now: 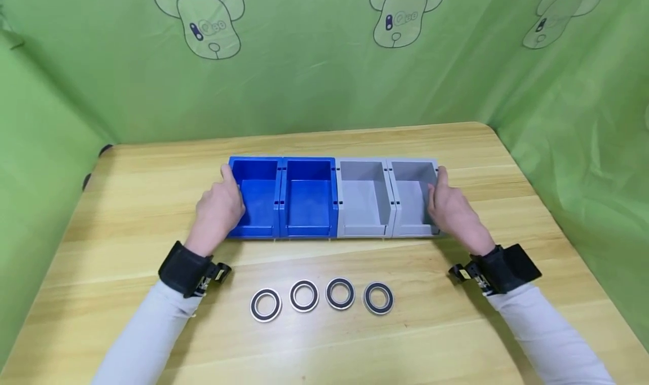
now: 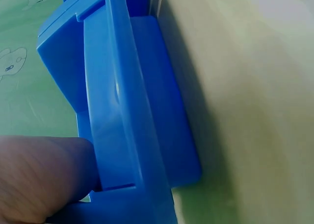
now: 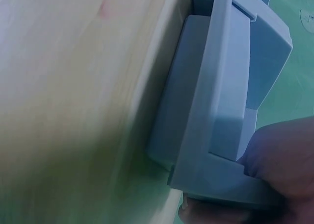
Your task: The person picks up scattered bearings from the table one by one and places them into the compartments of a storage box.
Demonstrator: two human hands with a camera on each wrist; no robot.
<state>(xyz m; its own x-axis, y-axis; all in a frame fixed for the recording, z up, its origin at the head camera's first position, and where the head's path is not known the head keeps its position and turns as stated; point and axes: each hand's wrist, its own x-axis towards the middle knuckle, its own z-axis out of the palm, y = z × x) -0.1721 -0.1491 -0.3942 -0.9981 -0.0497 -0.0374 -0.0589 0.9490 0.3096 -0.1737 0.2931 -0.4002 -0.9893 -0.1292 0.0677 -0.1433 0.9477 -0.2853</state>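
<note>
Two blue plastic bins [image 1: 258,204] and two grey plastic bins [image 1: 362,202] stand side by side in one row on the wooden table. My left hand [image 1: 219,204] grips the outer side wall of the leftmost blue bin, its thumb [image 2: 54,167] over the wall on the inside. At the other end, my right hand [image 1: 453,209] grips the outer wall of the rightmost grey bin [image 1: 412,196], thumb inside and fingers outside. In the right wrist view that grey bin's front lip [image 3: 208,101] is close to the tabletop.
Several ball bearings [image 1: 339,293] with black seals lie in a loose row on the table [image 1: 324,351], nearer to me than the bins. A green cloth [image 1: 314,86] with printed bear heads hangs behind the table and along its sides.
</note>
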